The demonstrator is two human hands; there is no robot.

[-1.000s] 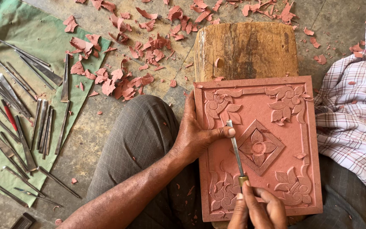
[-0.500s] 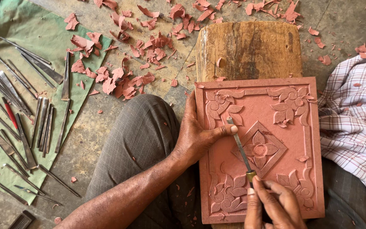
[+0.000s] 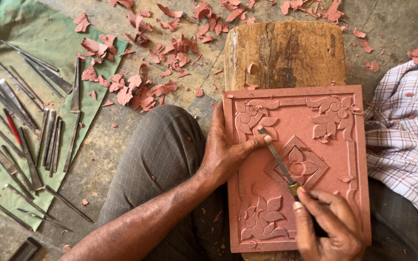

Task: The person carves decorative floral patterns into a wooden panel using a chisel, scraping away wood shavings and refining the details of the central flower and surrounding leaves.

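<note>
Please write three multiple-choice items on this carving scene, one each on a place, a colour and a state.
1. Where do the spare metal tools lie?
A. on the green cloth
B. on the checked cloth
C. on the wooden block

2. What colour is the carved slab?
A. grey
B. reddish
C. white

3. How does the left hand stand?
A. lifted clear of the slab
B. closed round a hammer
C. resting on the slab's edge, thumb beside the chisel

Answers: 1 A, the tools lie spread over the green cloth. 2 B, slab and chips share that red. 3 C, while the right hand keeps its grip on the handle.
</note>
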